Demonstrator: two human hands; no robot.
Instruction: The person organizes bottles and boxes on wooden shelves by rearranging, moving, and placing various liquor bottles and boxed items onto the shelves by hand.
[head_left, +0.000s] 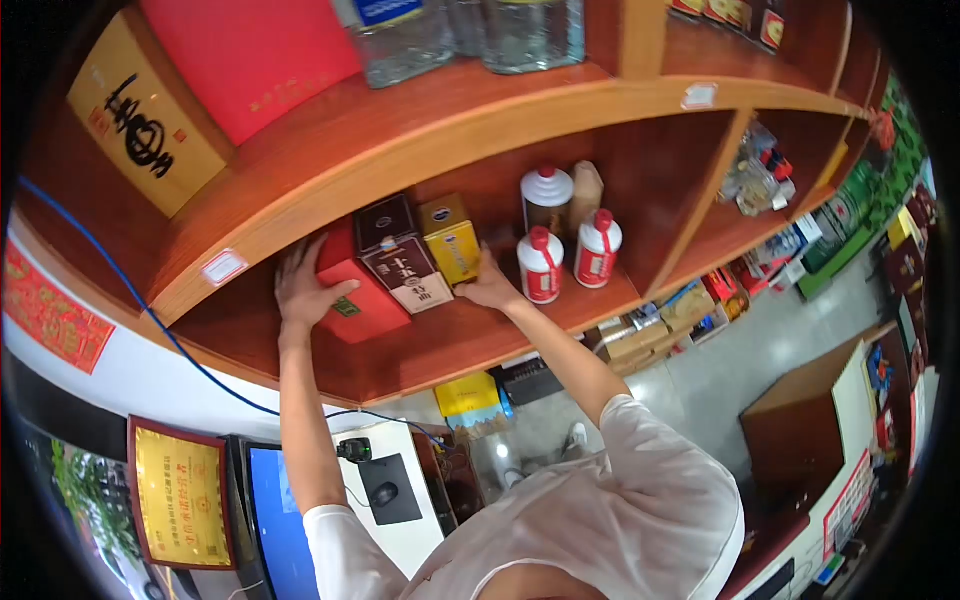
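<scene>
On the middle shelf, three boxes stand in a row between my hands. My left hand (303, 288) is against the left side of a red box (365, 305), fingers extended up its side and thumb across its front. Next to it stands a dark brown and white box (400, 262) with large characters. At the right end is a smaller yellow box (455, 245). My right hand (489, 284) grips the yellow box's right side, its thumb near the lower corner of the brown and white box. Some fingers are hidden behind the boxes.
Right of my right hand stand two white bottles with red caps (541, 265) and a larger red-capped bottle (547, 195). The upper shelf board (400, 130) overhangs the boxes. A blue cable (130, 280) crosses at left. Below are a desk with a mouse (384, 493).
</scene>
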